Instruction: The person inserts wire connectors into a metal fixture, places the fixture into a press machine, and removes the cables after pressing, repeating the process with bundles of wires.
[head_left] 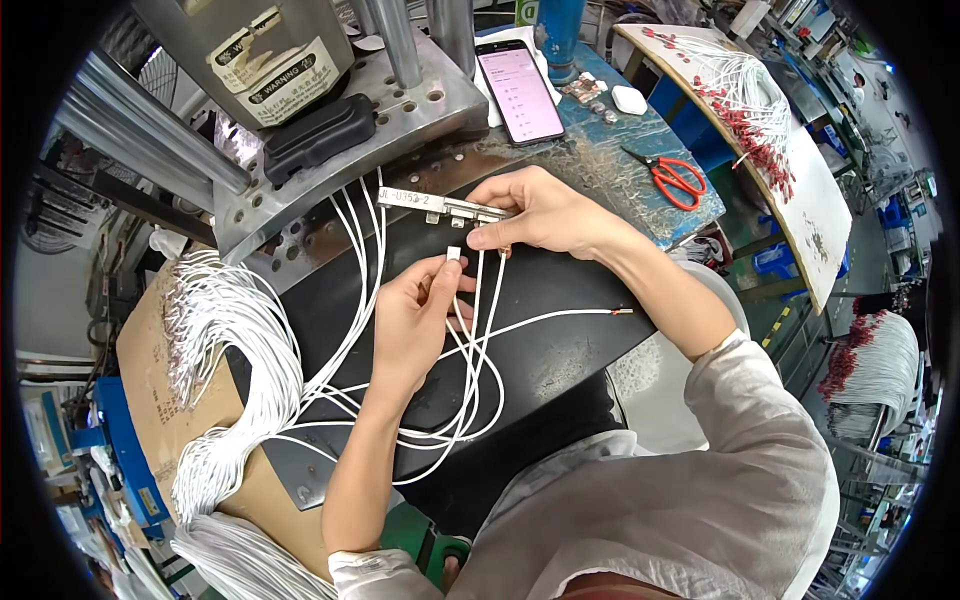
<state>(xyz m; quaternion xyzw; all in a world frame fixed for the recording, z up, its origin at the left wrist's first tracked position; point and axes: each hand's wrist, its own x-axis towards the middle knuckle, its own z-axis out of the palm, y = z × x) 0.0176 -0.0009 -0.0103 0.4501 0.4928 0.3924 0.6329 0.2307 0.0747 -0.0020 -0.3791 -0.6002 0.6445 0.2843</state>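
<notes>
My right hand (pixel 530 215) grips a flat metal fixture bar (pixel 405 199), which has small metal blocks along its near side. White cables hang from the bar under my right fingers. Just below it, my left hand (pixel 412 310) pinches a white cable end with a small white rectangular tip (pixel 454 254). That tip is close to the bar; whether they touch I cannot tell. Several loose white cables (pixel 480 370) loop over the black work surface (pixel 560 350), and one ends in a bare copper-coloured tip (pixel 622 311) at the right.
A steel press (pixel 440 95) with round columns stands at the back left. A large bundle of white cables (pixel 240 330) lies on cardboard (pixel 140 340) at the left. A phone (pixel 520 90) and red-handled pliers (pixel 678 183) rest beyond my right hand. Red-tipped cables (pixel 760 120) cover a side table (pixel 815 240).
</notes>
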